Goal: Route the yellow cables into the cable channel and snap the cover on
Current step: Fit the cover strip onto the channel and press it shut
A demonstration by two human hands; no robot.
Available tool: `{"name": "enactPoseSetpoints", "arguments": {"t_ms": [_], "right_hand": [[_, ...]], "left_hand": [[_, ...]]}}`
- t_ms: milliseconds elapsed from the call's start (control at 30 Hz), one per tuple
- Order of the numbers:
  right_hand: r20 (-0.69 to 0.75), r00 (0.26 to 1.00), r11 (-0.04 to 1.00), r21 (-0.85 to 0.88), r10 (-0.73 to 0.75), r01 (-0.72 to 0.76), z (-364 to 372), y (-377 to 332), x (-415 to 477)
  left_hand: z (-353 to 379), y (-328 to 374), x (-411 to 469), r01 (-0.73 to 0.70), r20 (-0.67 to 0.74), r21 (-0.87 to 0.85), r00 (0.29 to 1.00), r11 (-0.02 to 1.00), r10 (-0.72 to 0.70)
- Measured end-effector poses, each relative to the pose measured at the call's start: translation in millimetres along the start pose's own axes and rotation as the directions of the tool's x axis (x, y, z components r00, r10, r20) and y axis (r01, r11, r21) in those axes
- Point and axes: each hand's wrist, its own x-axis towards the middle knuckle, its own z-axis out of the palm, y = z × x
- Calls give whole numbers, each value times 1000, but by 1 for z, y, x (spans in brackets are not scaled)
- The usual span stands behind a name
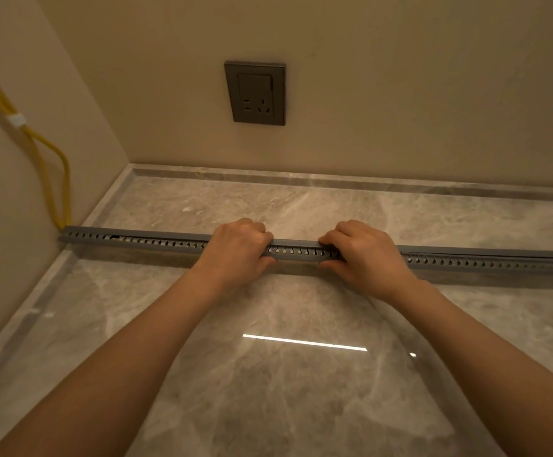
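Yellow cables (pixel 60 179) drop down the L wall (pixel 11 285) into the channel (pixel 156 241), which lies across the floor (pixel 285 390). Left hand (pixel 238 247) & right hand (pixel 364 255) are mid-run, fingers curled over the cover (pixel 296 242), squeezing. Prob light, springy plastic; press along the edges.

floor (pixel 301 407): glossy marble | cable channel (pixel 156 243): matt grey plastic

The left hand (pixel 238 249) and right hand (pixel 365 255) are bare, the forearms (pixel 130 341) too (as far as visible).
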Motion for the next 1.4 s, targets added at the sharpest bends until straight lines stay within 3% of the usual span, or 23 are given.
{"name": "enactPoseSetpoints", "arguments": {"t_ms": [400, 733, 1167, 1400], "right_hand": [[-15, 999, 999, 39, -35, 36, -3, 5, 7], [-45, 997, 996, 63, -60, 63, -2, 8, 8], [-110, 994, 995, 100, 1, 10, 9, 5, -7], [-98, 988, 993, 8, -117, 119, 12, 16, -19]], "left_hand": [[1, 10, 2, 56, -9, 41, 998, 998, -56], [13, 57, 25, 0, -100, -82, 995, 997, -9], [18, 51, 24, -74, -118, -30, 991, 997, 70], [17, 50, 26, -44, -134, -77, 990, 996, 33]]}}
